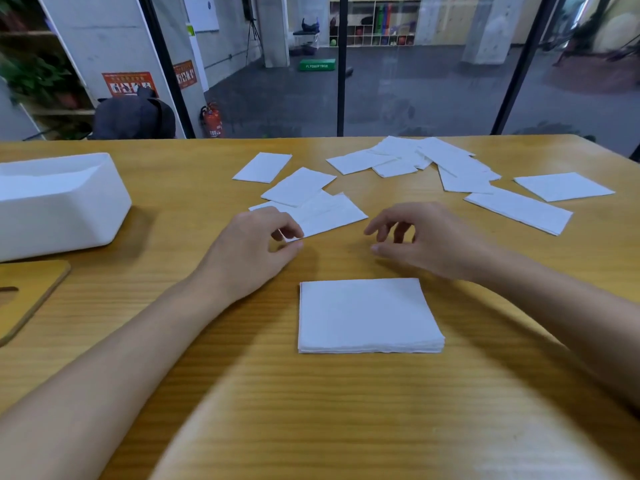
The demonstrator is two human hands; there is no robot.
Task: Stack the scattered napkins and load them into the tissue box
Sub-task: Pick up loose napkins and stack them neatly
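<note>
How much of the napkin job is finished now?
Done: a neat stack lies before the person. In hand: the left hand pinches the corner of a loose napkin; the right hand hovers empty. Left: many scattered napkins lie farther back, and the stack is not yet in the tissue box.

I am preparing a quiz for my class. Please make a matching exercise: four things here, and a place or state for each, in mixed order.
1. stack
2. box
3. left hand
4. right hand

a. holds nothing
b. at the far left
c. pinches a napkin
d. neat, in the centre

Pairs: 1-d, 2-b, 3-c, 4-a
</note>
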